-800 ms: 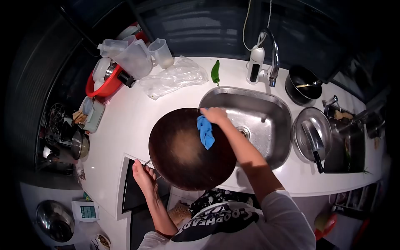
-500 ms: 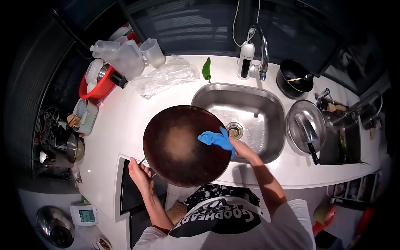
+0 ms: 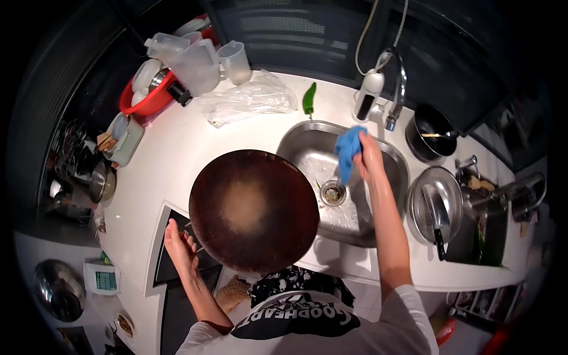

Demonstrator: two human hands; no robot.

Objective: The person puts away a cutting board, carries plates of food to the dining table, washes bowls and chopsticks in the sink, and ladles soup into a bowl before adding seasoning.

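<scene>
A large dark-brown wok (image 3: 254,213) with a paler patch in its middle hangs over the counter's front edge, its right side near the sink. My left hand (image 3: 182,247) is closed on its thin metal handle at the left rim. Over the steel sink (image 3: 305,157), my right hand (image 3: 371,158) grips a crumpled blue cloth (image 3: 347,149), apart from the wok. Below the cloth, the sink's drain (image 3: 332,193) has small scraps in and around it.
Behind the sink stand a tap (image 3: 402,89) and a green pepper (image 3: 309,99). To the right are a black pot (image 3: 423,142) and a strainer (image 3: 417,207) with a cleaver (image 3: 436,210) on it. A plastic bag (image 3: 248,100), jugs (image 3: 195,65) and a red basin (image 3: 151,103) occupy the back left.
My right hand has lifted the blue cloth off the wok and carried it up and right over the sink. The wok, in my left hand, has shifted slightly left.
</scene>
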